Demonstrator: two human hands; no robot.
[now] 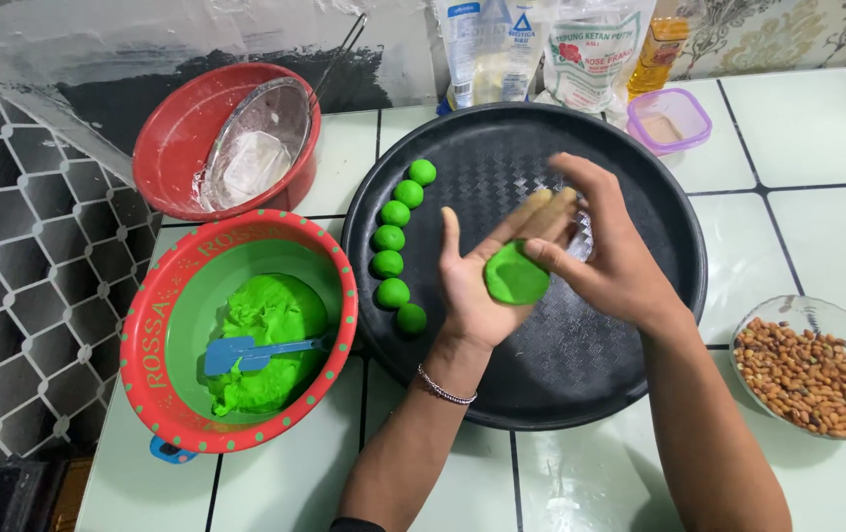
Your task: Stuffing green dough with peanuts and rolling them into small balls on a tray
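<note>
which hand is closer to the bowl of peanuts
Right. The right hand is over the middle of the black tray, on the side toward the peanut bowl at the right edge. The left hand, cupping flattened green dough, sits farther left.

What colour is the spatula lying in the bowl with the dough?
Blue. The spatula shows clearly in the head view, on green dough.
</note>
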